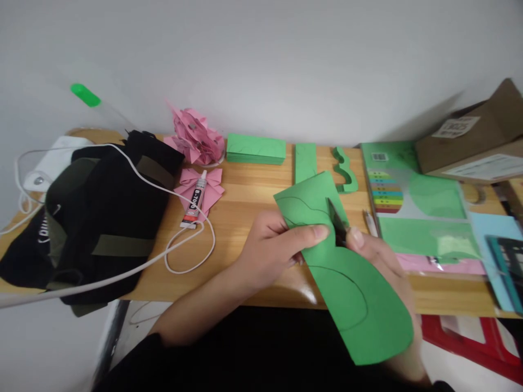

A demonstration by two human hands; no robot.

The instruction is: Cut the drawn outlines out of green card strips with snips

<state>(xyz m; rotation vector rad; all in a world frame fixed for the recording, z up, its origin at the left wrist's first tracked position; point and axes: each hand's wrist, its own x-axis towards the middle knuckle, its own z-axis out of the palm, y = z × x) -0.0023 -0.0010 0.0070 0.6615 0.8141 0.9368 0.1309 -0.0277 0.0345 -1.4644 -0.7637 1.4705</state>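
Tabletop (245, 196): bag (110, 218) far left, cable (108, 145) across it. Right of bag: paper bundle (196, 136) at back, glue tube (198, 196) on folded paper (214, 188) before it. Back row, rightward: paper stack (256, 149), strip (305, 160), cutout (347, 188). Sheet (359, 267) held before strip and cutout. Pen (370, 223) right of cutout, then paper pack (425, 234), box (469, 139) at its back right corner.

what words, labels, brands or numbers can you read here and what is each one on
"B-700", possibly with one more character: on the glue tube.
"025" at the end, start unclear: on the label of the cardboard box.
White lettering on the black bag: not legible.
Barcode sticker and striped colour bands on the paper pack: print too small.
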